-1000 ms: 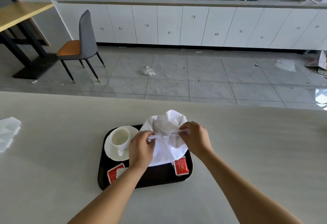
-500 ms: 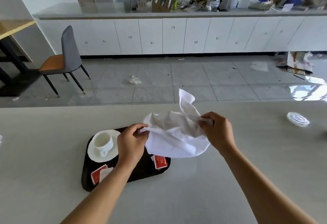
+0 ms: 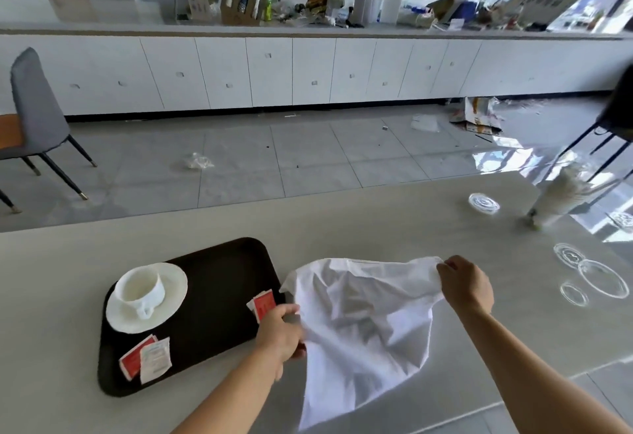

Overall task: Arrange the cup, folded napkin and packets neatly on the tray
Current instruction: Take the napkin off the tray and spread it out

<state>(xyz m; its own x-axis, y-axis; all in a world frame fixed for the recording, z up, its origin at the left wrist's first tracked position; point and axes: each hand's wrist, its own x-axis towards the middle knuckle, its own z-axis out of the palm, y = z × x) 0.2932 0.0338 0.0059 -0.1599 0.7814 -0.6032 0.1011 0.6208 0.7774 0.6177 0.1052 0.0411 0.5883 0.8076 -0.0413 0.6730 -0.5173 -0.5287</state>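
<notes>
Over the table [image 3: 85, 255], each hand, left [image 3: 281, 334] and right [image 3: 466, 284], pinches the napkin [image 3: 363, 324], left fingertips hidden.

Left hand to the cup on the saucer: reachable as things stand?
Probably yes, once freed. The left hand is gripping the white napkin at the tray's right edge. The cup sits upright to its left, with only bare tray between them and nothing blocking.

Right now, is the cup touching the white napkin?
Apart. The head view shows the cup on its saucer at the tray's left, with bare dark tray between it and the napkin.
</notes>
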